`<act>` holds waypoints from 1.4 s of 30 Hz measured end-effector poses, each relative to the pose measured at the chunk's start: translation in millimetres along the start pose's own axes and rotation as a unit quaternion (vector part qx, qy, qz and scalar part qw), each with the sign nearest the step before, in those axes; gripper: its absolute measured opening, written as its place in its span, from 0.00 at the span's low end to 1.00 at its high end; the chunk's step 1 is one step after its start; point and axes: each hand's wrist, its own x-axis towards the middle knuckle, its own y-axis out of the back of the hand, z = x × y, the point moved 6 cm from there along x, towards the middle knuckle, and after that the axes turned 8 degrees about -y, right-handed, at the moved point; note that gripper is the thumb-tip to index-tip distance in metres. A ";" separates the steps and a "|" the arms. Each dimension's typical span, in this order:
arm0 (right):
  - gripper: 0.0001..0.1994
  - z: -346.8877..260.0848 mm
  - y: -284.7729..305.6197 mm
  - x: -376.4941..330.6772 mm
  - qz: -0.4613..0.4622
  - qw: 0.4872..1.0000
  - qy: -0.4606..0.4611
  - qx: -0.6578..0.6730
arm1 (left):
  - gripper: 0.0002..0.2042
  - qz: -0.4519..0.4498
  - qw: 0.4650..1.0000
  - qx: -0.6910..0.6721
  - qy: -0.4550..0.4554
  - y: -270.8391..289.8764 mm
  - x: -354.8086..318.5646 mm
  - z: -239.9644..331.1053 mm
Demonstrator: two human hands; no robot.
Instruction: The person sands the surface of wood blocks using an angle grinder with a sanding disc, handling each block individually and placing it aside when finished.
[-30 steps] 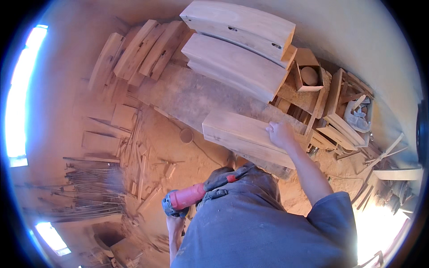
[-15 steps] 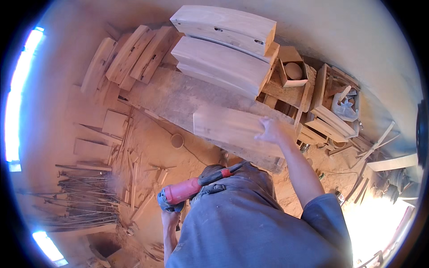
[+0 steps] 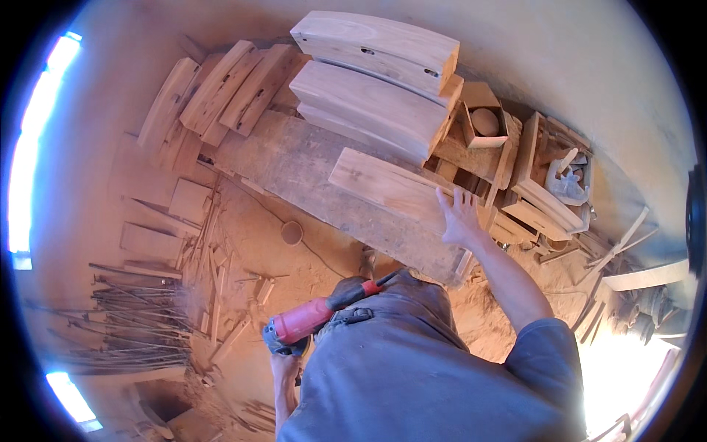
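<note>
Fingers (image 3: 457,197) on your right hand (image 3: 462,225) were spread wide, not pinching anything. They reached over the right part of a pale wooden block (image 3: 383,183), and it was hard to tell if they pressed on it or hung just above. Your left hand (image 3: 285,365) held a red power tool (image 3: 303,321) by its dark blue end, low by your side. Those fingers looked curled around it, though the tool hid most of them.

It looked like you were getting the block to sit right, with the tool kept out of the way. The next move seemed to call for a flat, firm right hand, so the block would not rock or slide, and for the tool to stay clear of your arm until then.

The block lay on the dusty tabletop (image 3: 294,166), on the far side, just in front of the big curved blocks (image 3: 361,103). Its long way ran on a slant, from far left to near right, about the same way as the tabletop's long edge. One end pointed off to the far left. The other end pointed to the right, past your hand, with the cardboard box (image 3: 493,141) a bit farther back.
</note>
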 end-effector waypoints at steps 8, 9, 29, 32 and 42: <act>0.48 -35.6 5.3 -44.3 0.019 0.994 0.008 0.103 | 0.04 -0.010 0.999 0.043 -0.023 -2.1 12.7 27.5; 0.47 -30.6 -1.3 -47.9 0.007 0.994 0.013 0.111 | 0.04 -0.017 0.998 0.049 -0.029 -2.9 16.9 34.1; 0.42 -141.2 -51.7 -117.5 -0.179 0.863 0.039 0.471 | 0.15 -0.060 0.877 0.415 -0.235 -2.0 54.3 193.2; 0.38 -166.5 -90.7 -123.5 -0.341 0.774 0.022 0.533 | 0.13 -0.068 0.851 0.422 -0.307 -4.3 67.0 231.9; 0.17 -92.1 -38.5 -184.0 -0.118 0.826 -0.299 0.463 | 0.12 -0.253 0.752 0.345 -0.503 -115.4 73.6 337.2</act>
